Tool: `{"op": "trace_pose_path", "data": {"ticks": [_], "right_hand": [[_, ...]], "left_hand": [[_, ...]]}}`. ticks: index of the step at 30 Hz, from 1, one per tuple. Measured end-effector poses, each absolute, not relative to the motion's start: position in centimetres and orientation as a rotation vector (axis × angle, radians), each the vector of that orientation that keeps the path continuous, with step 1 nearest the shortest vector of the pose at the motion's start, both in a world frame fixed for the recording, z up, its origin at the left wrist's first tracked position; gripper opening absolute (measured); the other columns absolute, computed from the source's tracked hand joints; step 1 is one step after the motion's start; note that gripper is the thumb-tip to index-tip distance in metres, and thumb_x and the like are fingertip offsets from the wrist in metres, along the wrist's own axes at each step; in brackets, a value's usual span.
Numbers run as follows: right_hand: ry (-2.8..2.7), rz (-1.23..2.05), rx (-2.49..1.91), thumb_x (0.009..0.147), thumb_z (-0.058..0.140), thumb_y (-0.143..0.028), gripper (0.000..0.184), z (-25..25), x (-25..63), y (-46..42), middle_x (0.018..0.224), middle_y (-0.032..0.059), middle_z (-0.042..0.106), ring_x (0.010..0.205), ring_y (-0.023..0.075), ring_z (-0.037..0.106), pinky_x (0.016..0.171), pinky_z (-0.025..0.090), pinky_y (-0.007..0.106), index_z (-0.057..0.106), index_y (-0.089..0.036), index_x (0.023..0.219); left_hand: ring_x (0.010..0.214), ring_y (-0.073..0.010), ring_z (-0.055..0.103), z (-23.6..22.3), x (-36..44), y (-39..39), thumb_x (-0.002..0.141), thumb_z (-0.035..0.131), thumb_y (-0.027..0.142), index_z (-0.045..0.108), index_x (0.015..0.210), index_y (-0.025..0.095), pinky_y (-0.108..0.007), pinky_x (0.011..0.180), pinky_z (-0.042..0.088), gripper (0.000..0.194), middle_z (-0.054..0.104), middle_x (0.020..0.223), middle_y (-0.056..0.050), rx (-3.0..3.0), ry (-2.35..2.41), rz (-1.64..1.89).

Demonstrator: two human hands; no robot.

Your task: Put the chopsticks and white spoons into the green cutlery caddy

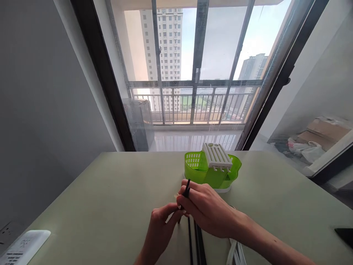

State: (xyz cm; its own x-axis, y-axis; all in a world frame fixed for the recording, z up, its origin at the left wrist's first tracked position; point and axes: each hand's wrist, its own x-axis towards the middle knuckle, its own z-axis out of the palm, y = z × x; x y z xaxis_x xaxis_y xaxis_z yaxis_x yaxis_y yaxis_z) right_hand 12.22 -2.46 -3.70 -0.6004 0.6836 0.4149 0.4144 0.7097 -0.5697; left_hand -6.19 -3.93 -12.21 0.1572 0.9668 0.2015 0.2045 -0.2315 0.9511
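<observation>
- Handwork above a pale green tabletop, left hand and right hand together at a black strip; clock directions counted from that meeting point, twelve being straight ahead.
- Step in hand, as far as can be judged: fine handling of the black strip, seemingly bent or looped between the fingers.
- Next move, by judgement: calling for a steady left pinch and small, precise shifts of the right fingertips.
- Right fingers: curled, grasping the black strip, its upper end poking out toward twelve o'clock.
- Left fingers: thumb and index finger together in a pinch, seemingly on the lower part of the same strip; exact contact hidden.
- Hands: two. Held strip: one.
- Loose black strips, toward six o'clock: at least two, possibly three, too close together to tell.
- White strips, between four and five o'clock: several, bunched, no sure count.
- Green caddy, just beyond at one o'clock: one, with one white slotted rack and three visible hooks.
- White device near nine o'clock, dark object near three: one each, both cut off by the edge of view.
- Window at twelve o'clock, with high-rise buildings outside.
</observation>
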Motion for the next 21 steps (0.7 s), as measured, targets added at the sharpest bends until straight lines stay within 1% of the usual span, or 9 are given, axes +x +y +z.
{"op": "trace_pose_path", "data": {"ticks": [2,5,9,12,17,21], "right_hand": [[-2.313,0.547,-0.821,0.113,0.03,-0.034,0.038,-3.8,12.2,-2.3,0.085,0.0003,0.055,0.07,0.0137,0.047,0.066,0.035,0.029,0.051,-0.022,0.083],[-2.289,0.583,-0.811,0.113,0.03,-0.034,0.039,-5.0,12.3,-2.0,0.086,0.0002,0.056,0.073,0.0137,0.05,0.068,0.037,0.028,0.054,-0.022,0.085],[-2.282,0.636,-0.821,0.113,0.03,-0.035,0.041,-6.1,12.7,-1.7,0.085,0.0003,0.056,0.075,0.0141,0.051,0.069,0.038,0.028,0.056,-0.022,0.085],[-2.296,0.635,-0.821,0.113,0.031,-0.035,0.041,-5.9,13.1,-1.6,0.085,0.0005,0.057,0.075,0.0143,0.052,0.071,0.039,0.028,0.058,-0.022,0.086],[-2.177,0.596,-0.838,0.113,0.034,-0.034,0.034,-5.5,13.2,-1.4,0.087,0.0001,0.058,0.073,0.0131,0.052,0.07,0.04,0.028,0.056,-0.022,0.089],[-2.12,0.581,-0.842,0.113,0.034,-0.033,0.037,-4.8,13.2,-1.3,0.084,-0.0005,0.057,0.072,0.0123,0.053,0.071,0.041,0.027,0.057,-0.022,0.085]], "left_hand": [[0.066,-0.0142,0.066,-12.3,-6.2,-3.9,0.088,0.071,0.035,0.07,0.064,0.021,-0.02,0.071,0.053,0.028,0.069,0.061,0.005,1.57,1.144,1.135],[0.067,-0.0153,0.069,-12.9,-6.2,-3.8,0.085,0.074,0.034,0.076,0.068,0.022,-0.021,0.072,0.054,0.021,0.075,0.066,0.004,1.55,1.15,1.123],[0.074,-0.0179,0.072,-13.7,-6.3,-3.6,0.088,0.071,0.035,0.084,0.079,0.024,-0.023,0.075,0.055,0.019,0.081,0.079,0.001,1.558,1.135,1.088],[0.075,-0.0186,0.072,-14.4,-6.4,-3.5,0.089,0.069,0.035,0.085,0.082,0.024,-0.024,0.076,0.054,0.021,0.081,0.078,0.001,1.568,1.116,1.056],[0.075,-0.0186,0.073,-15.0,-6.6,-3.2,0.088,0.07,0.035,0.087,0.084,0.025,-0.023,0.074,0.054,0.02,0.082,0.078,0.001,1.576,1.131,1.011],[0.08,-0.0197,0.074,-14.8,-6.6,-3.1,0.083,0.074,0.033,0.087,0.084,0.025,-0.024,0.078,0.055,0.015,0.083,0.083,0.001,1.512,1.139,0.954]]}}
